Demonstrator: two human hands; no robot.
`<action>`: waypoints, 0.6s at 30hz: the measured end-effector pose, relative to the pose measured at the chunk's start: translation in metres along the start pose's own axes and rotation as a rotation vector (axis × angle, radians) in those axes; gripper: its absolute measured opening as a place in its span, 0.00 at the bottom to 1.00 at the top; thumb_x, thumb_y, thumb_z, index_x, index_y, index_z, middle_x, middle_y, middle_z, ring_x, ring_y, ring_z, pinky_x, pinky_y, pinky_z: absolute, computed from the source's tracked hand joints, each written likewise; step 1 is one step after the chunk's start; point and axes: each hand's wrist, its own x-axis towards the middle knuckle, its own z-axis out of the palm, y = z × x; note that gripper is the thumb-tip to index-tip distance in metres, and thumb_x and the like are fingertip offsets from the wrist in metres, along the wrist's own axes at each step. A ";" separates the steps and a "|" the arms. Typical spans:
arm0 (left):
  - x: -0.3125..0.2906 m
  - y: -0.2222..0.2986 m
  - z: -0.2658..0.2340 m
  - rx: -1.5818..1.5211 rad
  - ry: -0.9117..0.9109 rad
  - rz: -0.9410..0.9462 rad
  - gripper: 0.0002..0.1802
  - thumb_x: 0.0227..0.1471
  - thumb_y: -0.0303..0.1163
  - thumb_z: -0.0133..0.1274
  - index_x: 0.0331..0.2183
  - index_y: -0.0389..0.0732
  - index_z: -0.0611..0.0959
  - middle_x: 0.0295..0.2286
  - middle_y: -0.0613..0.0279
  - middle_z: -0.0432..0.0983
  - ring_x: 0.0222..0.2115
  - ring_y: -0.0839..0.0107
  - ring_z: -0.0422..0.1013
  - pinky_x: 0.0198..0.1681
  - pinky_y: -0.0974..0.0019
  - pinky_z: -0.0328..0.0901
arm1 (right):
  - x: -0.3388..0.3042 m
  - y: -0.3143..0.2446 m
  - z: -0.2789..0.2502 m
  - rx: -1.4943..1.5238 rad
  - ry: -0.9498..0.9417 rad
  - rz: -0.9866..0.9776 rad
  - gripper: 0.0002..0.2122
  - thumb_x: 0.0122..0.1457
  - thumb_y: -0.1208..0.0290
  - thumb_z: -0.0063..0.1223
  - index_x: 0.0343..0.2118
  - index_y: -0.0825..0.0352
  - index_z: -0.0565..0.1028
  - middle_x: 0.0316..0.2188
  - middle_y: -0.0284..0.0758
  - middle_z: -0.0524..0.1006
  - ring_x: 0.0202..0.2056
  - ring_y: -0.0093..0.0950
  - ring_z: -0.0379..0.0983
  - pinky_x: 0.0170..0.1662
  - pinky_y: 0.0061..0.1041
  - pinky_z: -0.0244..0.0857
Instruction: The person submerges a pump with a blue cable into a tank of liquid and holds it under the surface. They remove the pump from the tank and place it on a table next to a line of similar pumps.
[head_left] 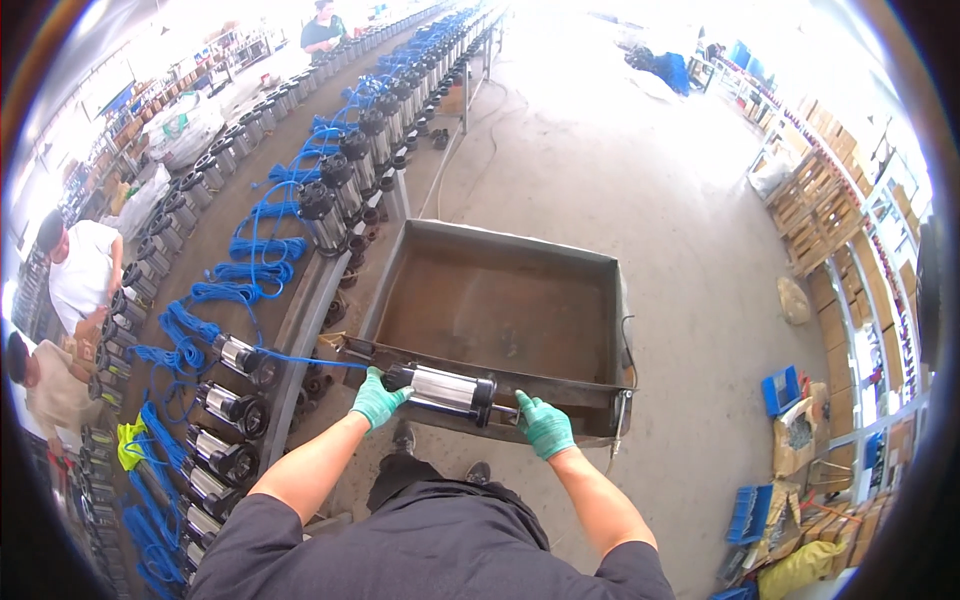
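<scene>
Over the near rim of a rusty metal tray (500, 300), the person holds a cylindrical submersible pump (445, 390) lying level, its steel body shining between two black end caps. Left hand (377, 398), in a green glove, has the fingers closed around the left end of the pump, where a blue cable (300, 358) leaves it and runs away to the left. Right hand (545, 425), also green-gloved, is at the right end; its fingers are curled on the thin part that sticks out from the black cap, and the thumb points up. The pump seems to touch the tray rim, but I cannot tell it surely.

Left of the tray, a long bench (300, 320) carries many similar pumps (235, 408) in a row with coils of blue cable between them. Two other people (75, 270) are at the far left side, and one more stands far away at the top. On the right, wooden pallets (815, 205) and blue crates (780, 388) stand on the concrete floor (640, 180).
</scene>
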 end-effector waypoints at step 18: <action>0.004 -0.005 0.003 0.081 -0.014 0.011 0.46 0.42 0.52 0.71 0.49 0.28 0.69 0.44 0.36 0.76 0.47 0.47 0.75 0.51 0.54 0.69 | 0.019 -0.007 -0.041 0.376 -0.414 0.248 0.27 0.61 0.56 0.60 0.63 0.53 0.69 0.34 0.49 0.81 0.32 0.45 0.80 0.35 0.42 0.72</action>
